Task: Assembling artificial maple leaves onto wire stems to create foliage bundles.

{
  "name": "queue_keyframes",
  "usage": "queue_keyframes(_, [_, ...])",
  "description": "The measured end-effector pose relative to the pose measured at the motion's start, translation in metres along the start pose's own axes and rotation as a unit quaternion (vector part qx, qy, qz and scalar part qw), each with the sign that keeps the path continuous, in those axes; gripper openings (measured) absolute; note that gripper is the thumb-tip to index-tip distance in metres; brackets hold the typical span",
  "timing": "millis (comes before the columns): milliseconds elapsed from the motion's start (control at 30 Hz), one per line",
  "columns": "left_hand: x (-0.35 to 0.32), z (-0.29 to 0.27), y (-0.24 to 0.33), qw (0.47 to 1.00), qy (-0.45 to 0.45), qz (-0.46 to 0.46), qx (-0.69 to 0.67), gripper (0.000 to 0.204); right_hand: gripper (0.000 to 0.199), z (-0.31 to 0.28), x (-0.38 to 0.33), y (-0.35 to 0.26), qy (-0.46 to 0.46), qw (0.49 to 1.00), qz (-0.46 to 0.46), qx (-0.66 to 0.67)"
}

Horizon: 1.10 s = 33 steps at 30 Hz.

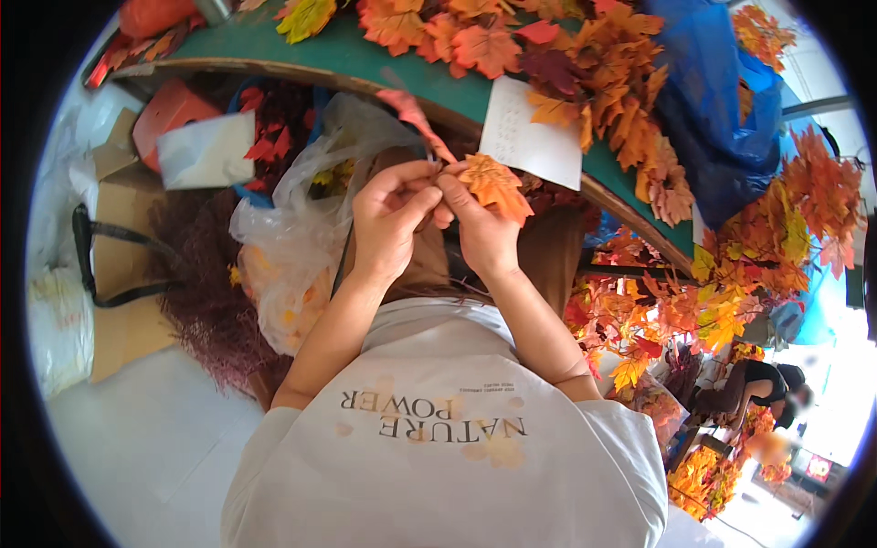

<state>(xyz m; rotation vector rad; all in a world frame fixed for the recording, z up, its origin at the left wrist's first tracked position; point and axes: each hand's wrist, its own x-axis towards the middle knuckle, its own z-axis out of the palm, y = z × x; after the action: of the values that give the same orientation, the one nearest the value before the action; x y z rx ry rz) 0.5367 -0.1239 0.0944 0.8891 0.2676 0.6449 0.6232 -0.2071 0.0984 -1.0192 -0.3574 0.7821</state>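
Observation:
Over my lap, at the near edge of the green table, my two hands meet with fingertips pinched together. My left hand (393,219) is closed around a thin stem. A narrow red-pink artificial leaf (413,114) rises from between the fingers, slanting up and left. In my right hand (481,224), thumb and fingers close on an orange artificial maple leaf (495,183), which spreads out beside the thumb. The fingers cover where the stems come together.
Orange maple leaves (630,91) pile on the green table (338,57) around a handwritten paper sheet (530,132). A blue plastic bag (713,119) lies at right. Clear plastic bags (283,228), dark purple twigs (206,274) and a cardboard box (128,274) stand at left. A person (763,388) is far right.

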Motion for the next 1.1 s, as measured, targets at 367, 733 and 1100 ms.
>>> queue_keyframes(367, [0.005, -0.014, -0.028, 0.972, 0.093, 0.101, 0.189, 0.011, 0.015, -0.011, 0.029, -0.024, -0.079, 0.866, -0.311, -0.383])
queue_keyframes(733, [0.025, -0.077, -0.020, 0.988, 0.133, -0.060, -0.050, 0.015, 0.021, -0.084, 0.060, -0.125, 0.121, 0.545, -0.456, -0.693])
queue_keyframes(1100, [0.025, -0.059, -0.010, 0.996, 0.091, 0.017, 0.006, 0.015, 0.014, -0.089, 0.070, -0.147, 0.055, 0.338, -0.309, -0.888])
